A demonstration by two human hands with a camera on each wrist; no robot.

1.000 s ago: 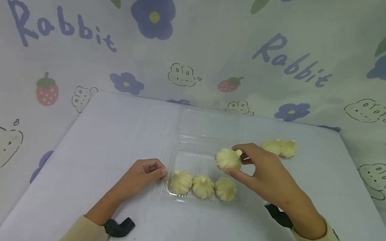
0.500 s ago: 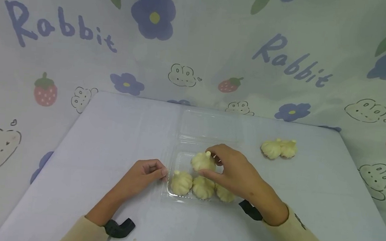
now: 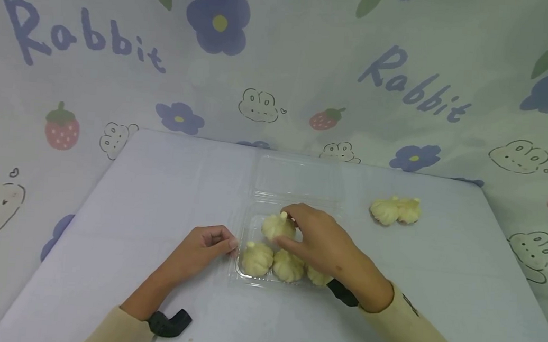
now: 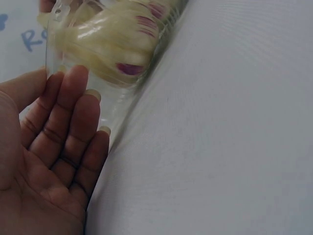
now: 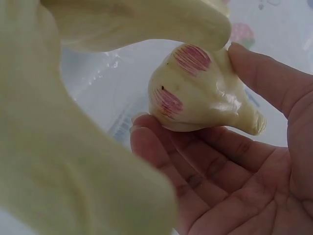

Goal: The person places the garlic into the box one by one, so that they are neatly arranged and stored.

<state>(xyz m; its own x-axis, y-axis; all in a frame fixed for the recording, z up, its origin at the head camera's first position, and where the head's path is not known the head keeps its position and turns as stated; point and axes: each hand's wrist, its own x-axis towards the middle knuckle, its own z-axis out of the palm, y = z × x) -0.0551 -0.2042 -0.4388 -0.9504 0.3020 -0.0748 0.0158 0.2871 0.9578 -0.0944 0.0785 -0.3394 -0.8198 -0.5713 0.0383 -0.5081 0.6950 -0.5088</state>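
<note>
In the head view, my right hand (image 3: 319, 238) holds a garlic bulb (image 3: 277, 228) over the back left of a clear plastic clamshell container (image 3: 252, 212). The right wrist view has the thumb on one side of this garlic bulb (image 5: 195, 93) and fingers under the other; purple streaks mark its skin. Along the container's front lie three more bulbs; the left one (image 3: 256, 260) and middle one (image 3: 288, 267) show well, while the right one (image 3: 318, 276) is partly covered by my right arm. At the container's left rim, my left hand (image 3: 209, 246) pinches the edge between thumb and finger.
Two garlic bulbs (image 3: 396, 210) lie side by side on the white table at the right. The container's lid (image 3: 297, 175) stands open toward the back. A printed cloth (image 3: 281, 60) rises behind the table.
My right hand has carried the garlic bulb left and lowered it into the back left of the container. The left hand has stayed at the rim.
</note>
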